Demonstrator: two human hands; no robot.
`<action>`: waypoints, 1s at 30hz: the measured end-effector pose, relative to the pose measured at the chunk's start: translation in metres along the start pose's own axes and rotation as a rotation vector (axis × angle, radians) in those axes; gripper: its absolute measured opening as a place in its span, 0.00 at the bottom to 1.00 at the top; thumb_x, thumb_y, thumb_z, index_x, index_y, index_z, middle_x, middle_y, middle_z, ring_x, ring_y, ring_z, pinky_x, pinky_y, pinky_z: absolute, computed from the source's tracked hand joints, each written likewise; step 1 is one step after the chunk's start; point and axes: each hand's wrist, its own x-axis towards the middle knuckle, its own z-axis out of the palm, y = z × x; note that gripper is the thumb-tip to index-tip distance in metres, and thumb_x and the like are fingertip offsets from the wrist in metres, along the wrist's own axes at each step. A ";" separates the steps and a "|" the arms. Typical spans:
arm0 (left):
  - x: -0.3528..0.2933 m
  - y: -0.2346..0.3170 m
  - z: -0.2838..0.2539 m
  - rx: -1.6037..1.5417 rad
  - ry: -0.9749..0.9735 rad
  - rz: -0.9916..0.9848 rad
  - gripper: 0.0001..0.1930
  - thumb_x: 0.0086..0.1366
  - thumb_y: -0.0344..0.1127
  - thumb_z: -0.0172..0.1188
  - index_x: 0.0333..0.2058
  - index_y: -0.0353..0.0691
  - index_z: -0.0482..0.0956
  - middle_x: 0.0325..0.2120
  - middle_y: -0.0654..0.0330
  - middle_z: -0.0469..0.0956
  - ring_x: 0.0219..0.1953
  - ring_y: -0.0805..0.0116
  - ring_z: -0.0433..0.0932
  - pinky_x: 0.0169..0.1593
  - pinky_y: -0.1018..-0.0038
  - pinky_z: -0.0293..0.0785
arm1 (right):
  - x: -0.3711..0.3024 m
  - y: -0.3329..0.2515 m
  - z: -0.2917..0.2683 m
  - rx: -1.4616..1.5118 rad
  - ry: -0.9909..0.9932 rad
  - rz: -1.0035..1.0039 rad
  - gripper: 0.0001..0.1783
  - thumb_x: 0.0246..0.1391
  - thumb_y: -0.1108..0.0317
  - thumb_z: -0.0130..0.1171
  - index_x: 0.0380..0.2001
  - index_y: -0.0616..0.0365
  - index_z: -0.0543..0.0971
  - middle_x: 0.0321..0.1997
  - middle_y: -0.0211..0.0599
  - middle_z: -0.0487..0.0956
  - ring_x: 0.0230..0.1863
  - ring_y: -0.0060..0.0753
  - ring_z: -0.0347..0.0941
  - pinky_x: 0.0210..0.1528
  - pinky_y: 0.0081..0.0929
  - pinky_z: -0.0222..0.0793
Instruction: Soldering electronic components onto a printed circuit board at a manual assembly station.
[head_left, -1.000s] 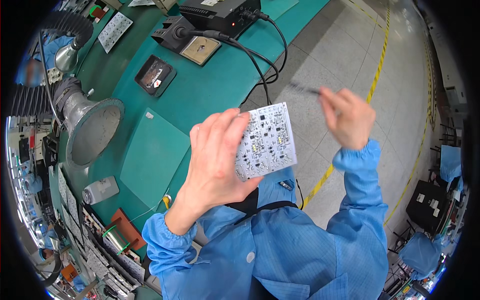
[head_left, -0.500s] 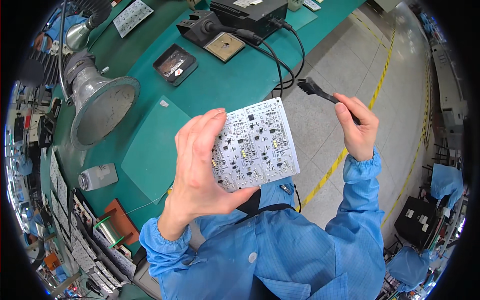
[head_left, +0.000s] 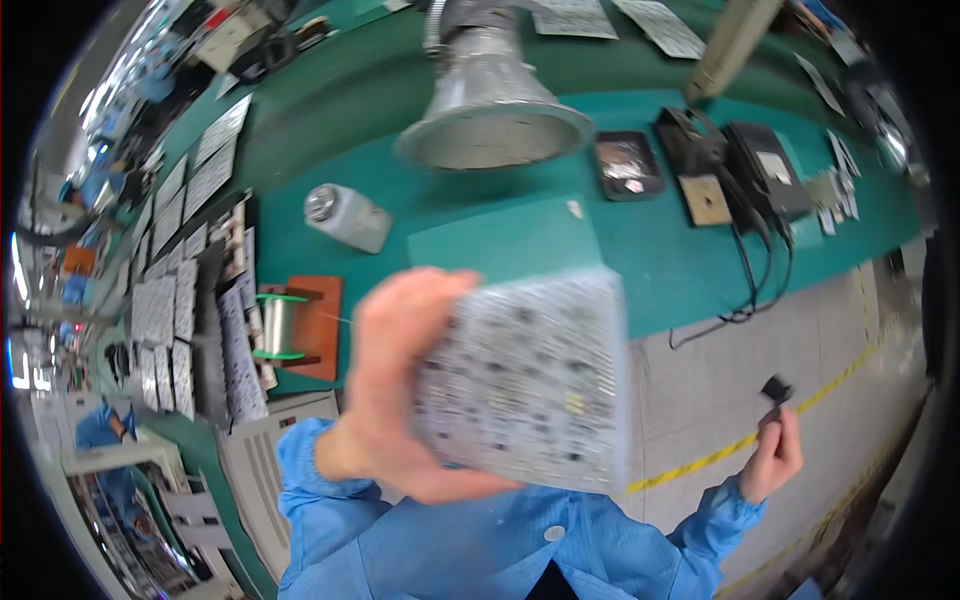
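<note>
A white circuit board [head_left: 525,385] covered in small components is held up in front of me, blurred by motion. My left hand [head_left: 395,390] grips it by its left side, thumb below and fingers above. Off to the right, over the floor, my right hand [head_left: 778,458] pinches the handle of a small black brush [head_left: 776,390], its bristle head pointing up and away from the board. Behind the board, a light green mat [head_left: 505,245] lies on the bench.
A metal funnel-shaped hood [head_left: 495,110] hangs over the green bench. Around it are a plastic bottle [head_left: 350,218], a solder wire spool [head_left: 278,326], a black tray [head_left: 628,165] and a soldering station [head_left: 765,165] with cables. Stacked boards [head_left: 155,310] fill the left.
My view has swung leftward, bringing the spool and stacked boards further in. The board stays in my left hand; the brush, still in my right, appears lower and farther right.
</note>
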 end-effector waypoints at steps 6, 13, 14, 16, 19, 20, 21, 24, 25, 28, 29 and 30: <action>0.025 0.003 -0.116 0.708 0.284 -0.314 0.56 0.42 0.57 0.70 0.65 0.37 0.54 0.55 0.43 0.68 0.58 0.55 0.67 0.63 0.63 0.58 | 0.016 -0.032 0.095 0.185 -0.441 -0.153 0.14 0.48 0.82 0.55 0.41 0.70 0.78 0.30 0.38 0.75 0.30 0.27 0.68 0.33 0.21 0.63; 0.100 -0.131 -0.239 1.045 0.122 -0.876 0.57 0.49 0.68 0.63 0.64 0.27 0.54 0.57 0.35 0.67 0.59 0.47 0.69 0.61 0.64 0.64 | 0.034 -0.050 0.154 0.236 -0.596 -0.242 0.16 0.50 0.81 0.56 0.45 0.70 0.78 0.28 0.35 0.75 0.27 0.22 0.67 0.29 0.18 0.61; 0.112 -0.156 -0.248 1.052 0.070 -0.941 0.58 0.48 0.70 0.62 0.63 0.24 0.54 0.56 0.34 0.67 0.58 0.47 0.70 0.60 0.64 0.65 | 0.035 -0.052 0.155 0.216 -0.618 -0.209 0.16 0.50 0.81 0.56 0.45 0.70 0.78 0.28 0.36 0.75 0.28 0.23 0.67 0.29 0.19 0.62; 0.129 -0.204 -0.261 1.059 0.034 -1.045 0.60 0.47 0.72 0.62 0.62 0.22 0.54 0.56 0.34 0.67 0.58 0.47 0.70 0.60 0.64 0.65 | 0.039 -0.057 0.156 0.157 -0.652 -0.167 0.17 0.51 0.80 0.57 0.46 0.70 0.77 0.29 0.37 0.76 0.29 0.25 0.69 0.32 0.21 0.65; 0.142 -0.262 -0.265 1.099 -0.006 -1.176 0.64 0.44 0.74 0.61 0.62 0.19 0.52 0.56 0.34 0.67 0.59 0.47 0.70 0.61 0.64 0.65 | 0.042 -0.055 0.156 0.117 -0.604 -0.139 0.17 0.49 0.81 0.60 0.44 0.69 0.79 0.26 0.38 0.76 0.25 0.25 0.68 0.29 0.21 0.64; 0.148 -0.272 -0.262 1.133 -0.009 -1.203 0.65 0.43 0.75 0.61 0.62 0.18 0.51 0.56 0.34 0.67 0.59 0.47 0.70 0.61 0.65 0.65 | 0.042 -0.048 0.155 0.104 -0.575 -0.151 0.17 0.49 0.80 0.60 0.44 0.69 0.79 0.26 0.38 0.76 0.25 0.25 0.68 0.29 0.21 0.64; 0.153 -0.280 -0.260 1.126 -0.009 -1.239 0.66 0.45 0.77 0.57 0.64 0.21 0.47 0.58 0.34 0.65 0.61 0.45 0.67 0.61 0.63 0.64 | 0.042 -0.045 0.154 0.102 -0.573 -0.156 0.17 0.49 0.80 0.60 0.44 0.69 0.79 0.26 0.38 0.76 0.25 0.25 0.68 0.29 0.21 0.64; 0.152 -0.310 -0.256 1.162 0.204 -1.156 0.65 0.46 0.80 0.52 0.66 0.26 0.45 0.60 0.33 0.61 0.63 0.42 0.63 0.64 0.60 0.60 | 0.047 -0.044 0.154 0.071 -0.560 -0.089 0.16 0.49 0.79 0.60 0.44 0.69 0.79 0.26 0.39 0.76 0.26 0.26 0.69 0.30 0.21 0.65; 0.151 -0.319 -0.259 1.132 0.190 -1.180 0.64 0.48 0.81 0.48 0.68 0.30 0.43 0.62 0.33 0.58 0.65 0.40 0.58 0.66 0.57 0.56 | 0.049 -0.049 0.154 0.048 -0.573 -0.091 0.16 0.49 0.79 0.60 0.44 0.69 0.79 0.26 0.39 0.77 0.26 0.27 0.70 0.30 0.22 0.65; 0.144 -0.341 -0.279 1.163 0.155 -1.187 0.55 0.53 0.76 0.49 0.69 0.44 0.47 0.65 0.40 0.53 0.67 0.42 0.54 0.65 0.48 0.53 | 0.053 -0.045 0.152 0.044 -0.552 -0.054 0.15 0.50 0.78 0.60 0.43 0.70 0.78 0.27 0.39 0.77 0.27 0.28 0.71 0.31 0.22 0.66; 0.146 -0.342 -0.280 1.149 0.099 -1.149 0.55 0.53 0.76 0.49 0.69 0.43 0.48 0.65 0.39 0.55 0.66 0.41 0.55 0.66 0.50 0.53 | 0.052 -0.042 0.150 0.068 -0.520 -0.019 0.15 0.50 0.78 0.60 0.43 0.70 0.78 0.28 0.39 0.77 0.28 0.28 0.71 0.31 0.21 0.66; 0.150 -0.342 -0.279 1.132 0.043 -1.106 0.54 0.53 0.76 0.49 0.68 0.41 0.50 0.64 0.39 0.56 0.66 0.40 0.57 0.66 0.51 0.53 | 0.053 -0.043 0.149 0.104 -0.495 -0.042 0.15 0.50 0.78 0.60 0.43 0.70 0.78 0.29 0.39 0.77 0.29 0.27 0.71 0.31 0.21 0.66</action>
